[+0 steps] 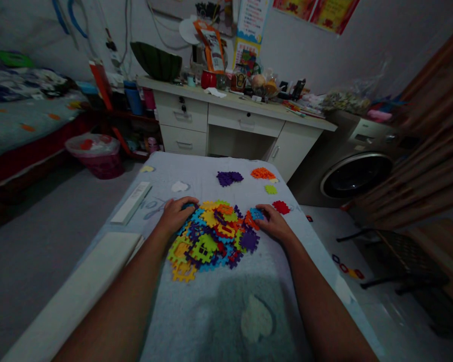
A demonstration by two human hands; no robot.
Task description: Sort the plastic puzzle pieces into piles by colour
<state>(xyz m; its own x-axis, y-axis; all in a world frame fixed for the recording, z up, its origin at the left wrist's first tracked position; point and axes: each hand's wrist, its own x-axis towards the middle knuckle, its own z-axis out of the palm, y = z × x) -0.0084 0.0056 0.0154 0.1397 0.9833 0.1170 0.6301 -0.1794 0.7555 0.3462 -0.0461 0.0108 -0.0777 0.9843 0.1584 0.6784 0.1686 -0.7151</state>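
Note:
A mixed heap of notched plastic building pieces (207, 236) in yellow, green, blue, purple, orange and red lies on the cloth-covered table (219, 296). At the heap's left edge is my left hand (175, 215), its fingers curled around something dark that I cannot make out. My right hand (275, 222), on the opposite side, pinches a blue notched piece (256, 213) between thumb and fingers. An orange piece (250, 221) lies close beside it. Just beyond that hand sits a red notched piece (281, 206), with a light green piece (271, 189) farther back.
Small purple pieces (229, 178) and small orange pieces (262, 173) form separate piles toward the table's far end. Along the left side lie a long white box (132, 203) and a larger white panel (98, 271). A white desk (245, 113) and a washing machine (351, 161) stand beyond.

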